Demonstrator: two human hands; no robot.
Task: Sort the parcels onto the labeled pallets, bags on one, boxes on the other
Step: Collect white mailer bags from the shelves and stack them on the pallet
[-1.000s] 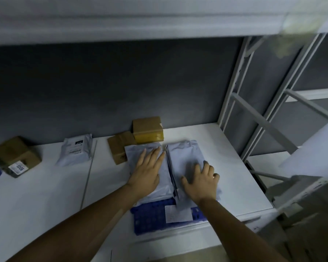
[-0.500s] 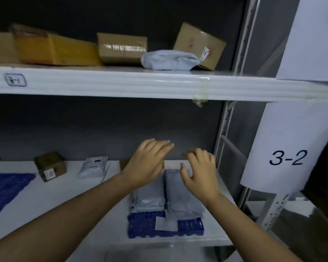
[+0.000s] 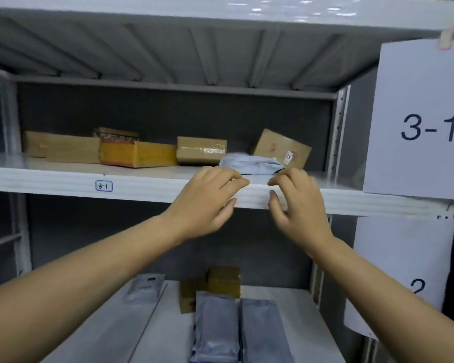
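Observation:
A pale grey bag parcel (image 3: 249, 164) lies near the front of the upper shelf (image 3: 142, 183), in front of a tilted cardboard box (image 3: 281, 149). My left hand (image 3: 207, 199) and my right hand (image 3: 296, 203) are raised to the shelf's front edge just below the bag, fingers curled and apart, holding nothing. More boxes sit on that shelf: a taped brown box (image 3: 201, 150), a yellow-taped box (image 3: 138, 157) and a long brown box (image 3: 60, 149). On the lower shelf two grey bags (image 3: 215, 328) lie side by side.
Two small brown boxes (image 3: 222, 282) stand behind the lower bags, and another bag (image 3: 143, 288) lies to their left. Paper signs reading 3-1 (image 3: 425, 127) and 2 hang on the right upright. The shelf edge carries a small 3-1 label (image 3: 104, 186).
Both hands have lifted off the two grey bags on the lower shelf and risen to the upper shelf's edge. The view has tilted upward with them.

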